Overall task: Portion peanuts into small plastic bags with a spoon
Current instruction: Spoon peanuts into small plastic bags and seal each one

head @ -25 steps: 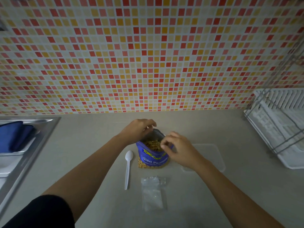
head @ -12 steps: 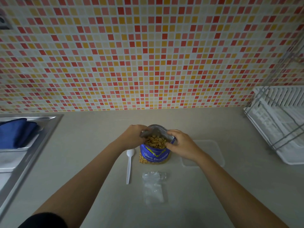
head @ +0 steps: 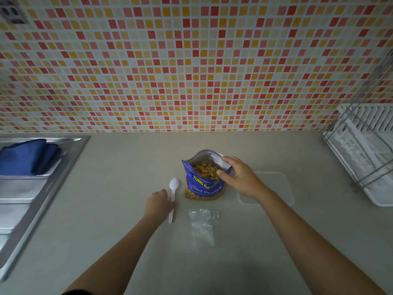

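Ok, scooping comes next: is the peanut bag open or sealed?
Open. The peanut bag stands upright, its mouth spread wide with peanuts showing inside; the right hand holds its rim.

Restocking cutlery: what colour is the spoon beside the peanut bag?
The spoon is white; head view.

1. You're standing at the bench (head: 127,262) of what looks like a home kitchen: a plain, pale worktop running straight back to the wall.
2. Behind it, a mosaic tile splashback (head: 191,60) in red, orange, yellow and white squares covers the wall. A wall socket (head: 13,14) is set at its upper left.
3. On your left, a stainless steel sink (head: 25,201) with its drainer is let into the bench, and a folded blue cloth (head: 27,158) lies at its far end.
4. On your right stands a white dish rack (head: 365,150), a wire frame over a tray.
5. Food and cutlery sit in front of you: an open peanut bag (head: 204,186) and a white plastic spoon (head: 174,184).
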### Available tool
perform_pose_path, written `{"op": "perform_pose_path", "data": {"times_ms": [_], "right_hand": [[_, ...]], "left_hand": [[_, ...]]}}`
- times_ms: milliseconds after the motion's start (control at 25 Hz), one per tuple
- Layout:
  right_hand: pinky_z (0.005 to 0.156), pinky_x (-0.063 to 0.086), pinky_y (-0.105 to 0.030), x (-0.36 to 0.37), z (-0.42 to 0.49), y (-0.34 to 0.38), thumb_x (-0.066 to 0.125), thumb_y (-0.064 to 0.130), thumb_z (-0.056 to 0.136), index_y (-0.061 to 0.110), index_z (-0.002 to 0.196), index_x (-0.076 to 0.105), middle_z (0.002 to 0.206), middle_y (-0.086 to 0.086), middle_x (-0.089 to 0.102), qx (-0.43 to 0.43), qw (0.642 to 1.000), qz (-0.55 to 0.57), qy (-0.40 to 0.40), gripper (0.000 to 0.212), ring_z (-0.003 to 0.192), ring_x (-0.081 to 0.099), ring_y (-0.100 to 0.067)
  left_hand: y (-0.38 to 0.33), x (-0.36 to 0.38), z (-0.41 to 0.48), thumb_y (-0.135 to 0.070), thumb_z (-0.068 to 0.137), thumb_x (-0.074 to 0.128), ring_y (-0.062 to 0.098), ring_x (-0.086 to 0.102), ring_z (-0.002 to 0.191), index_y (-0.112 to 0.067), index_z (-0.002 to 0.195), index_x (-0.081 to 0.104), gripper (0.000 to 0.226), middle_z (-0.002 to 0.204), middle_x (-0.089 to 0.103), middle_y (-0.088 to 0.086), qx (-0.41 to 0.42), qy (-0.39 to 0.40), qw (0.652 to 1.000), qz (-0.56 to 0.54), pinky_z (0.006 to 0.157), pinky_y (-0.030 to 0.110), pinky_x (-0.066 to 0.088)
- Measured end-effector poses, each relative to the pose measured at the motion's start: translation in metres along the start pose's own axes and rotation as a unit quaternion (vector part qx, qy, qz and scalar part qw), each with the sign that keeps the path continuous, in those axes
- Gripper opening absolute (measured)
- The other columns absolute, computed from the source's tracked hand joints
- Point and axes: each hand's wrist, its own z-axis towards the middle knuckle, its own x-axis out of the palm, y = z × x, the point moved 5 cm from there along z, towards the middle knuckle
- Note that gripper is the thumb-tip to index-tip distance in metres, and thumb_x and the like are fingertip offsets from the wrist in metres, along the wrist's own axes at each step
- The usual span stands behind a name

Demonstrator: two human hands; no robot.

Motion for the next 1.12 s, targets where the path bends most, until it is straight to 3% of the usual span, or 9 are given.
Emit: {"op": "perform_pose_path", "data": {"times_ms": [160, 320, 440, 520, 600, 800, 960, 1040, 1120], "right_hand": [[0.103, 0.028, -0.022, -0.001, -0.001, 0.000, 0.059, 0.031, 0.088, 0.008, 0.135, 0.042, 0.141, -0.006, 0.043, 0.001, 1.000, 0.001, -0.002, 0.055, 0.129, 0.041, -0.018], [0.106, 0.030, -0.026, -0.002, 0.000, -0.001, 0.060, 0.033, 0.087, 0.010, 0.136, 0.041, 0.141, -0.005, 0.043, 0.000, 1.000, -0.004, 0.004, 0.058, 0.129, 0.041, -0.018], [0.104, 0.032, -0.026, -0.002, 0.000, -0.001, 0.060, 0.034, 0.086, 0.011, 0.137, 0.040, 0.141, -0.003, 0.043, 0.001, 1.000, 0.009, 0.010, 0.058, 0.128, 0.041, -0.016], [0.104, 0.034, -0.026, -0.001, 0.000, -0.002, 0.060, 0.034, 0.086, 0.013, 0.137, 0.039, 0.142, -0.002, 0.042, 0.004, 1.000, 0.017, 0.015, 0.059, 0.128, 0.041, -0.016], [0.105, 0.036, -0.029, -0.002, 0.001, -0.002, 0.060, 0.035, 0.087, 0.013, 0.138, 0.038, 0.142, -0.001, 0.041, 0.006, 0.999, 0.023, 0.024, 0.060, 0.128, 0.041, -0.015], [0.104, 0.039, -0.033, -0.002, 0.003, -0.004, 0.061, 0.034, 0.086, 0.012, 0.137, 0.038, 0.141, -0.003, 0.043, 0.011, 0.999, 0.021, 0.035, 0.061, 0.127, 0.043, -0.017], [0.099, 0.042, -0.028, -0.001, 0.005, -0.005, 0.063, 0.033, 0.085, 0.011, 0.135, 0.041, 0.138, -0.004, 0.046, 0.010, 0.999, 0.025, 0.041, 0.059, 0.124, 0.046, -0.018], [0.097, 0.041, -0.027, -0.002, 0.006, -0.006, 0.063, 0.030, 0.085, 0.012, 0.136, 0.040, 0.139, -0.005, 0.045, 0.015, 0.998, 0.032, 0.043, 0.058, 0.125, 0.045, -0.018], [0.097, 0.039, -0.025, -0.004, 0.007, -0.004, 0.062, 0.027, 0.087, 0.013, 0.137, 0.038, 0.141, -0.005, 0.043, 0.016, 0.998, 0.033, 0.051, 0.058, 0.126, 0.043, -0.018]], "left_hand": [[0.001, 0.009, -0.004, -0.018, 0.081, 0.055, 0.036, 0.060, 0.095, -0.004, 0.088, 0.056, 0.016, 0.097, 0.065, 0.017, -0.015, -0.017, 0.999, -0.024, 0.073, 0.033, 0.044], [0.005, -0.023, -0.004, -0.016, 0.080, 0.058, 0.035, 0.062, 0.079, -0.005, 0.069, 0.061, 0.016, 0.072, 0.065, 0.016, -0.043, -0.090, 0.979, -0.176, 0.064, 0.033, 0.044], [-0.012, -0.086, -0.004, -0.013, 0.085, 0.049, 0.029, 0.060, 0.066, -0.010, 0.081, 0.062, 0.014, 0.065, 0.060, 0.008, -0.005, -0.187, 0.925, -0.332, 0.061, 0.035, 0.049], [-0.028, -0.125, -0.009, -0.007, 0.086, 0.050, 0.016, 0.060, 0.061, -0.013, 0.096, 0.064, 0.018, 0.069, 0.060, 0.002, 0.059, -0.190, 0.879, -0.434, 0.061, 0.029, 0.053], [-0.043, -0.149, -0.013, -0.009, 0.084, 0.060, 0.007, 0.062, 0.061, -0.018, 0.102, 0.064, 0.020, 0.074, 0.064, 0.000, 0.122, -0.155, 0.860, -0.471, 0.060, 0.018, 0.053], [-0.071, -0.154, -0.010, -0.023, 0.081, 0.069, 0.012, 0.066, 0.065, -0.017, 0.086, 0.065, 0.008, 0.073, 0.069, 0.006, 0.147, -0.131, 0.867, -0.457, 0.073, 0.027, 0.056], [-0.107, -0.155, -0.019, -0.021, 0.089, 0.057, 0.019, 0.064, 0.062, -0.006, 0.091, 0.065, 0.017, 0.070, 0.067, 0.008, 0.270, -0.224, 0.908, -0.231, 0.063, 0.028, 0.052], [-0.123, -0.145, -0.014, -0.020, 0.090, 0.055, 0.025, 0.064, 0.066, -0.004, 0.093, 0.065, 0.019, 0.074, 0.069, 0.014, 0.301, -0.199, 0.923, -0.130, 0.065, 0.034, 0.054], [-0.125, -0.133, 0.001, -0.022, 0.091, 0.054, 0.027, 0.065, 0.075, -0.004, 0.095, 0.065, 0.022, 0.084, 0.070, 0.016, 0.245, -0.142, 0.952, -0.119, 0.070, 0.034, 0.053]]}}
